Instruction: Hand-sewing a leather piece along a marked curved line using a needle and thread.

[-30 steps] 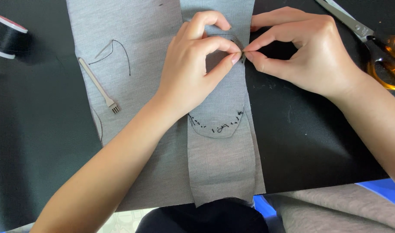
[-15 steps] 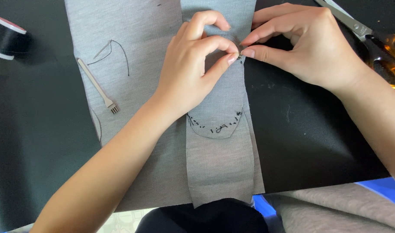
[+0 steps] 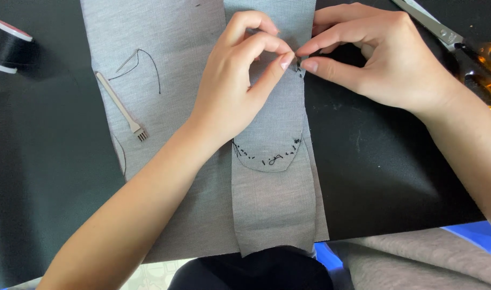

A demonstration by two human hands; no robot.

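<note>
A narrow grey fabric strip (image 3: 275, 204) lies over a wider grey fabric sheet (image 3: 165, 53) on a black mat. A rounded grey patch (image 3: 272, 134) with black hand stitching along its curved lower edge sits on the strip. My left hand (image 3: 235, 91) pinches the patch's right edge between thumb and forefinger. My right hand (image 3: 379, 59) meets it there, fingertips pinched at the same spot on the fabric edge; any needle between them is too small to make out.
A small white pronged tool (image 3: 122, 107) and a loose black thread (image 3: 143, 64) lie on the grey sheet at left. A black thread spool (image 3: 6, 45) stands at far left. Scissors with orange handles (image 3: 471, 53) lie at the top right.
Both hands stay pinched together at the fabric edge; my right fingertips have shifted slightly along it.
</note>
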